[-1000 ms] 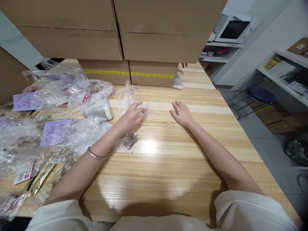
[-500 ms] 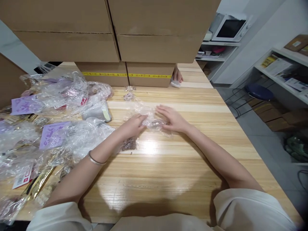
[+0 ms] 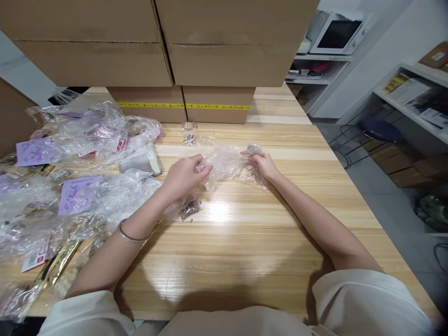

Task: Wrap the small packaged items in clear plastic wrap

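A crinkled clear plastic bag [image 3: 226, 163] stretches between my two hands just above the wooden table. My left hand [image 3: 185, 176] has its thumb and fingers round the bag's left end. At the other end, my right hand [image 3: 264, 164] is closed on the plastic, with a small bunched, greyish part [image 3: 254, 149] showing at its fingertips. What that part contains is too blurred to tell. Below my left hand lies a small clear packet with dark brown contents [image 3: 190, 207]. Small clear packets [image 3: 189, 138] rest farther back, near the boxes.
Large cardboard boxes [image 3: 224, 63] stand stacked across the back of the table. A heap of clear plastic bags [image 3: 129, 193], purple cards [image 3: 77, 193] and a grey package [image 3: 140, 161] covers the left side. Right of the table are a stool [image 3: 380, 130] and shelves [image 3: 413, 102].
My right hand has gone from lying spread on the plastic to gripping its right end. The bag is now stretched out between my hands. Another person's hand beside the boxes has left view.
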Action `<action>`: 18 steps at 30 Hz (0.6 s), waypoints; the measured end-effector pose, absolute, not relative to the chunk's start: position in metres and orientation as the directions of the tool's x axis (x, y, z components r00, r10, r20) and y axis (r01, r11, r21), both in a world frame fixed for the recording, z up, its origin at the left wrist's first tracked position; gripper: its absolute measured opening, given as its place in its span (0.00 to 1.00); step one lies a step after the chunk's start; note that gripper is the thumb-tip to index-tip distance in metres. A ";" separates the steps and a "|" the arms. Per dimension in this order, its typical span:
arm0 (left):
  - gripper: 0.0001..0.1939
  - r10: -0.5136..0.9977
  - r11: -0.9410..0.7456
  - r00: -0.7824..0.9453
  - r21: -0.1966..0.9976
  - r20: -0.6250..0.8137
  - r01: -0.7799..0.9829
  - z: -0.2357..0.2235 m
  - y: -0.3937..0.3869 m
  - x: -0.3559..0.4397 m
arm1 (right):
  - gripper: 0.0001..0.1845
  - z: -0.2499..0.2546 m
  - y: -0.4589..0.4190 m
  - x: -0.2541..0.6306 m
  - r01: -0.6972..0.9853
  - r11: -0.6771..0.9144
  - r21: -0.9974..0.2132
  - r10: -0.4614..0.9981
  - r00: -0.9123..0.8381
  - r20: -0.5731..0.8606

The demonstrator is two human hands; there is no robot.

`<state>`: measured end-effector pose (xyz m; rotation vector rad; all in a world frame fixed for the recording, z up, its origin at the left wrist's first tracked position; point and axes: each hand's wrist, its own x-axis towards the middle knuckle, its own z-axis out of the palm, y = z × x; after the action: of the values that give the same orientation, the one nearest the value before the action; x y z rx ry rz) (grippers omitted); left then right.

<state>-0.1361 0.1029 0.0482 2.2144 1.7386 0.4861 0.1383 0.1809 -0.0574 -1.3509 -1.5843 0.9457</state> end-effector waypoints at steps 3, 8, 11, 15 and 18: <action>0.22 0.957 -0.289 0.227 0.681 0.182 0.672 0.056 0.102 -0.136 | 0.22 -0.056 0.187 0.140 0.325 0.070 -0.943 0.997 -0.042 0.059; 0.15 0.952 -0.296 0.177 0.901 0.250 0.318 0.066 0.091 -0.130 | 0.20 -0.052 0.182 0.136 0.347 0.044 -0.937 0.994 -0.110 0.006; 0.14 0.944 -0.309 0.209 0.905 0.255 0.293 0.069 0.085 -0.128 | 0.32 -0.043 0.176 0.134 0.481 0.119 -0.868 0.983 -0.179 0.035; 0.11 0.818 -0.567 0.428 0.669 0.385 0.481 0.062 0.073 -0.122 | 0.28 -0.012 0.167 0.145 0.671 0.161 -0.723 0.986 -0.081 0.144; 0.13 0.733 -0.680 0.599 0.367 0.324 0.634 0.044 0.053 -0.106 | 0.44 0.015 0.154 0.159 0.655 0.048 -0.754 0.993 -0.115 -0.037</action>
<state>-0.1061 0.0534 0.0437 2.6121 1.1332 0.6740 0.1591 0.1544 0.0149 -1.6518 -1.8229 0.8673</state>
